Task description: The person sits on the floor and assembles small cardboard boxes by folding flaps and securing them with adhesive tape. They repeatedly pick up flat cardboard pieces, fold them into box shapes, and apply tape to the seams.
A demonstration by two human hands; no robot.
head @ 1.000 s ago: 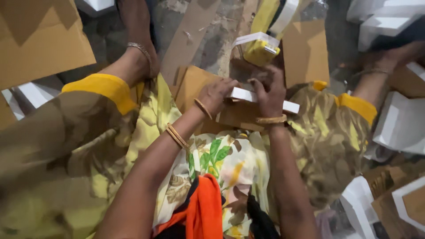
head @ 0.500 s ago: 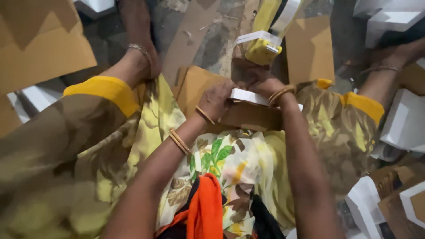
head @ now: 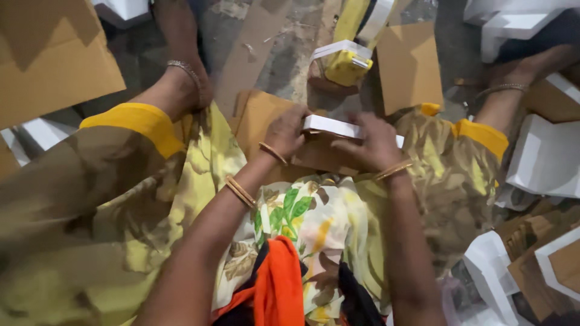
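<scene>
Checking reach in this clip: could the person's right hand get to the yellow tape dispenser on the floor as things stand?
Probably yes. The right hand rests on the white-edged cardboard piece, and the yellow tape dispenser lies just beyond with bare floor between, though it would have to let go first.

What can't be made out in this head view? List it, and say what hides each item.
- Flat white-edged cardboard piece: its middle and right end are covered by the right hand.
- Left hand: fingertips tucked behind that piece, so the grip is unclear.
- Brown cardboard sheet beneath: largely covered by both hands.
- Yellow tape dispenser: top cut off by the frame edge.
</scene>
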